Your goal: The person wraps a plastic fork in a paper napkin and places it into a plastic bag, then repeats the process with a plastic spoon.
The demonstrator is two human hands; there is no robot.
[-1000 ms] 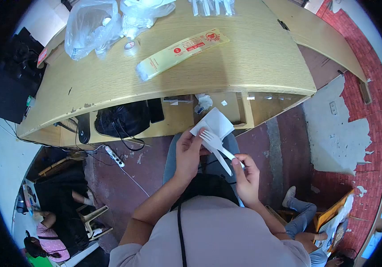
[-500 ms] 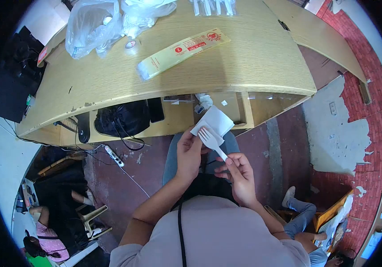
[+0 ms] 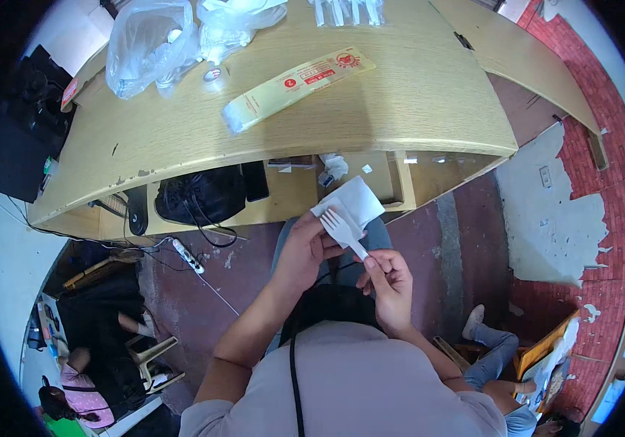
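Note:
A folded white paper napkin (image 3: 363, 202) is pinched in my left hand (image 3: 304, 251), its layers partly spread at the far end. My right hand (image 3: 391, 280) grips the handle of a white plastic fork (image 3: 341, 229) between thumb and fingers. The fork's tines point up and to the left, lying in front of the napkin close to my left fingers. Both things are held above my lap, just before the desk's front edge.
On the wooden desk (image 3: 400, 109) lie a yellow printed plastic packet (image 3: 298, 87), a tape roll (image 3: 213, 76), plastic bags (image 3: 154, 51) and packed forks (image 3: 349, 11). A black bag (image 3: 199, 197) sits on the shelf below. Two other people sit at lower left and lower right.
My left hand has shifted slightly, its fingers moving farther behind the fork. The fork and my right hand have moved a little to the left. Both hands keep their hold.

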